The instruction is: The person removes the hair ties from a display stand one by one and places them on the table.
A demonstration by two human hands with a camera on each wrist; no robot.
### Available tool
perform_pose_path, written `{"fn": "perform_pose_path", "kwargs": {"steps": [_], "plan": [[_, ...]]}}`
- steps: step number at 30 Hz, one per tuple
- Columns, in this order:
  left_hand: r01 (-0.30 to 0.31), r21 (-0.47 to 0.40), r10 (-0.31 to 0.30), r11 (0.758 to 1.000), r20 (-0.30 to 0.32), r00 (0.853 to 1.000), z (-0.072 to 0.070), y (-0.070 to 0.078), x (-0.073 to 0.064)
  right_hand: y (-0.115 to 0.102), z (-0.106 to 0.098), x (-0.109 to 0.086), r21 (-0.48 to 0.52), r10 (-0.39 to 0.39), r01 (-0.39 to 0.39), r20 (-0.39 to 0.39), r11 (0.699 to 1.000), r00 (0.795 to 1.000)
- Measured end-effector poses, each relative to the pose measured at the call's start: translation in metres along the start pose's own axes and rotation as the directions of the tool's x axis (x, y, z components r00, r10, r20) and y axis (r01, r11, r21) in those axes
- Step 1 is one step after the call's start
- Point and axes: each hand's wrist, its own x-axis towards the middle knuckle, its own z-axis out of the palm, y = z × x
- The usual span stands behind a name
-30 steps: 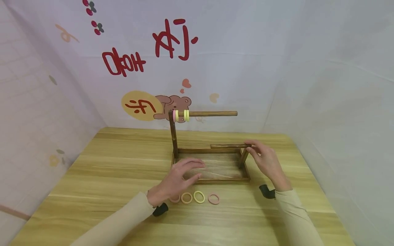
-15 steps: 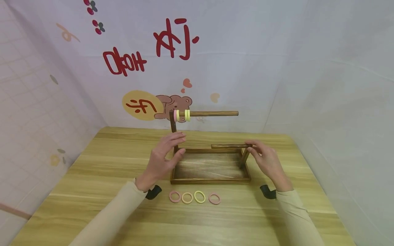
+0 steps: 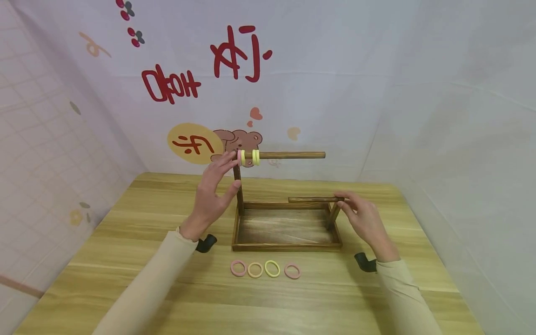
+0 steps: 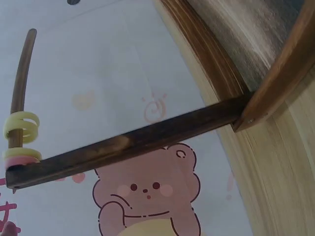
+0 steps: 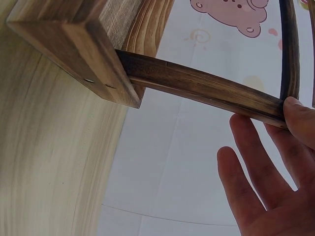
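Observation:
A dark wooden rack (image 3: 286, 247) has a tray base, a tall left post and a short right post. My left hand (image 3: 208, 197) is raised beside the top of the left post, fingers extended and slightly bent; the index fingertip overlaps the post's end in the head view. A pink ring (image 3: 239, 158) and several yellow rings (image 3: 256, 158) hang on the upper rod (image 3: 293, 155) near that post. My right hand (image 5: 275, 187) pinches the top of the short post (image 5: 206, 88), where the lower rod (image 3: 310, 199) joins it, thumb above and fingers below.
In front of the tray lie a pink ring (image 3: 232, 268), an orange ring (image 3: 249, 270), a yellow ring (image 3: 273, 276) and another pink ring (image 3: 292, 278). They rest on the wood-grain table (image 3: 167, 298). A printed cloth backdrop (image 3: 326, 93) stands behind and to both sides.
My left hand has moved from over the tray leftward and up to the top of the tall post. The right hand keeps its hold, and the rings have stayed put.

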Motion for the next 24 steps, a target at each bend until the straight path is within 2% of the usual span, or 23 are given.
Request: {"fn": "perform_pose_path", "kwargs": {"steps": [6,13,19,21,24], "plan": [[0.099,0.007,-0.099,0.995,0.065,0.993,0.000,-0.010,0.002,0.000,0.000,0.000,0.009,0.003,-0.003,-0.003,1.000,1.000],[0.237,-0.001,-0.235,0.972,0.139,0.962,0.001,-0.017,0.005,-0.002,0.000,-0.001,0.008,0.011,-0.011,0.002,1.000,1.000],[0.321,-0.008,-0.316,0.947,0.143,0.938,0.003,-0.026,0.006,-0.003,0.001,-0.001,0.003,0.021,-0.021,0.005,1.000,1.000],[0.333,-0.014,-0.328,0.943,0.133,0.935,0.004,-0.029,0.006,-0.002,0.000,-0.001,0.002,0.026,-0.026,0.004,1.000,1.000],[0.325,-0.026,-0.321,0.945,0.112,0.941,0.005,-0.034,0.008,-0.002,0.000,-0.001,0.002,0.031,-0.031,0.002,1.000,1.000]]}}
